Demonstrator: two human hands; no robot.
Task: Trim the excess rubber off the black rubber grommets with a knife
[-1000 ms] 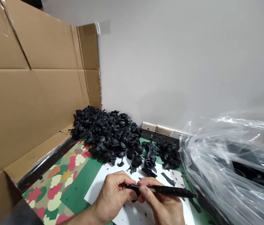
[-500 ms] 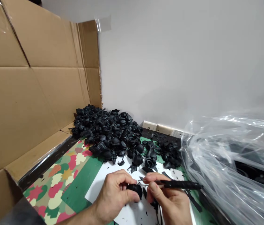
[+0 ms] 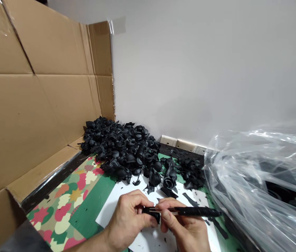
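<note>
My left hand [image 3: 127,218] is closed around a small, rounded black rubber part [image 3: 153,216], pinching it between thumb and fingers. Its far side is hidden by my fingers. In my right hand [image 3: 184,224] is a slim craft knife [image 3: 199,211] with a black handle pointing right. The thin metal front of the knife lies against the top of the rubber part, and its tip cannot be made out. Both hands are close together over a white sheet [image 3: 111,206] strewn with black scraps.
A large heap of ribbed black rubber parts [image 3: 121,143] lies behind my hands, against a cardboard wall [image 3: 58,105]. Black offcuts [image 3: 191,171] are piled to its right. Clear plastic wrapping [image 3: 232,185] bulges at the right. A green mat [image 3: 90,206] and patterned sheet [image 3: 69,199] cover the left.
The craft knife has moved left onto the rubber part, my right hand shifting left with it. A dangling black strip under my right hand is no longer visible. My left hand keeps its grip.
</note>
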